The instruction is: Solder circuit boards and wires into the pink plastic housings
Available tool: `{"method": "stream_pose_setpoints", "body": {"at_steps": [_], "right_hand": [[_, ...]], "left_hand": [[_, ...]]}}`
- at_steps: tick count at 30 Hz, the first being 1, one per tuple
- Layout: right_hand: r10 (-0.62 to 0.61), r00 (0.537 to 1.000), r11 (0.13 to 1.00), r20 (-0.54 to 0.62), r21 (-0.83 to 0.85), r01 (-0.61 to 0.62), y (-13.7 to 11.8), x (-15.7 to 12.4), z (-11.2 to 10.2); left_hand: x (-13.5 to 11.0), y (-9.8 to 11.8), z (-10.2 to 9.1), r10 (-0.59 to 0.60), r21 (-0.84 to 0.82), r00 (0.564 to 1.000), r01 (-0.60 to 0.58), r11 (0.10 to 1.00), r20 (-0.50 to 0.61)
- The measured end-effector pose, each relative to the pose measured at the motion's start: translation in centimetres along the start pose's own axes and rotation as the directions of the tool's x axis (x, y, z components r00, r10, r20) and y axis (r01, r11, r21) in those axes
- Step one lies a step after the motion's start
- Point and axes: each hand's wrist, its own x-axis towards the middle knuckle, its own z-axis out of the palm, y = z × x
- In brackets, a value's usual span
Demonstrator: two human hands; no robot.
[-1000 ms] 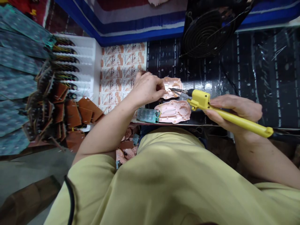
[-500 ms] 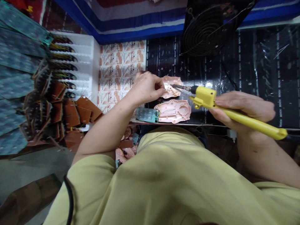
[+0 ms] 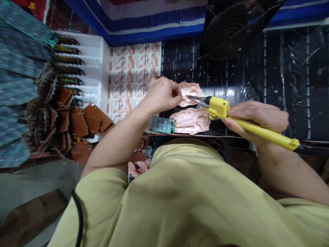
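Observation:
My right hand [image 3: 257,118] grips a yellow soldering iron [image 3: 246,125], its dark tip pointing left onto the upper pink plastic shell [image 3: 192,91]. My left hand [image 3: 161,94] is closed in a pinch at that shell's left edge, right beside the tip; what the fingers hold is hidden. A second pink shell [image 3: 191,120] lies just below, with a small green circuit board [image 3: 162,125] attached at its left end. Both shells rest on the black printed work surface [image 3: 269,75].
A black fan [image 3: 226,32] stands behind the shells. At the left are a white slotted tray [image 3: 87,65] with wired parts, a heap of brown boards [image 3: 74,127], and teal circuit boards [image 3: 17,68]. Printed orange-and-white sheet [image 3: 131,75] lies beside my left hand.
The soldering iron drew slightly right and up half a second ago, and has come back left so its tip meets the upper shell. My left hand stayed pinched in place.

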Motion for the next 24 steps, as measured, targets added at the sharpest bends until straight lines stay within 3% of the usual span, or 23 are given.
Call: {"method": "stream_pose_setpoints", "body": {"at_steps": [6,13,17,21,24], "right_hand": [[0.095,0.990,0.995,-0.106,-0.001,-0.096,-0.5,-1.3,-0.9],[0.122,0.983,0.959,-0.136,-0.237,-0.152,-1.0,-2.8,-0.8],[0.048,0.997,0.972,-0.057,-0.229,-0.060,-2.0,-2.0,-0.8],[-0.006,0.997,0.968,0.079,-0.250,0.026,-2.2,-1.6,-0.2],[-0.033,0.992,0.976,0.118,-0.210,0.058,-1.6,-2.3,0.5]], "left_hand": [[-0.1,0.0,0.0,0.001,-0.011,1.000,-0.001,1.000,-0.010],[0.0,-0.1,0.2,0.002,-0.006,1.000,-0.002,1.000,0.002],[-0.5,-0.4,0.5,0.033,0.034,0.999,-0.033,0.999,-0.027],[-1.6,-1.6,0.3,0.150,0.036,0.984,-0.147,0.988,-0.096],[-1.9,-2.8,0.1,0.212,0.006,0.977,-0.213,0.977,0.020]]}}
